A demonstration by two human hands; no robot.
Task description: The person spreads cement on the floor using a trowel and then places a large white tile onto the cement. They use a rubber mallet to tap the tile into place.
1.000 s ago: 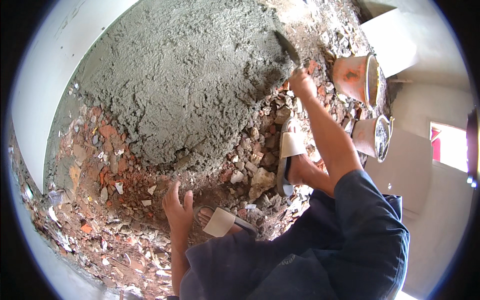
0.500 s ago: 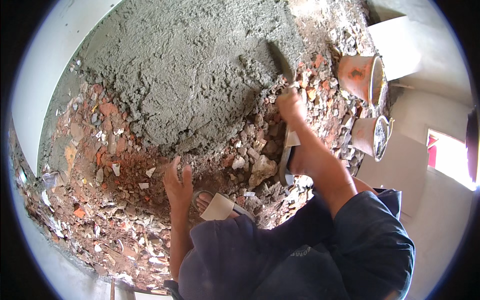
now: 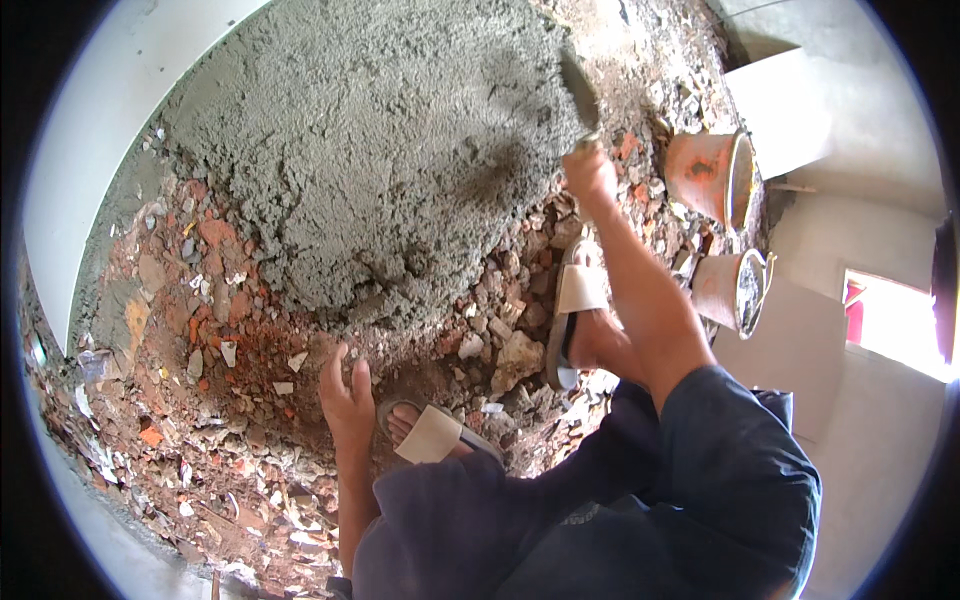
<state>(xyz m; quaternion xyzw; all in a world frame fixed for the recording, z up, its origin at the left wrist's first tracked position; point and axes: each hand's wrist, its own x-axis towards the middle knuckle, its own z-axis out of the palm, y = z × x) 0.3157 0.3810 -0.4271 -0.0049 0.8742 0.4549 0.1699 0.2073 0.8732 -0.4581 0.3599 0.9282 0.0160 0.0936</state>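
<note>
Wet grey mortar (image 3: 370, 150) is spread over the far part of the rubble ground, its near edge lumpy and rough. My right hand (image 3: 591, 174) grips the handle of a trowel (image 3: 578, 88), whose dark blade lies along the right edge of the mortar. Over the broken stones in front of me, my left hand (image 3: 348, 398) hangs in the air with its fingers apart and nothing in it. It is near the mortar's near edge but not touching it.
Two buckets, an orange-stained one (image 3: 698, 178) and a paler one (image 3: 722, 290), stand at the right by the wall. Loose rubble (image 3: 235, 375) covers the near ground. My sandalled feet (image 3: 432, 434) stand among the stones. A white wall (image 3: 110, 130) curves along the left.
My right hand has carried the trowel slightly right and farther away, along the mortar's edge. The mortar there looks smoother. My left hand stays nearly in place, still open.
</note>
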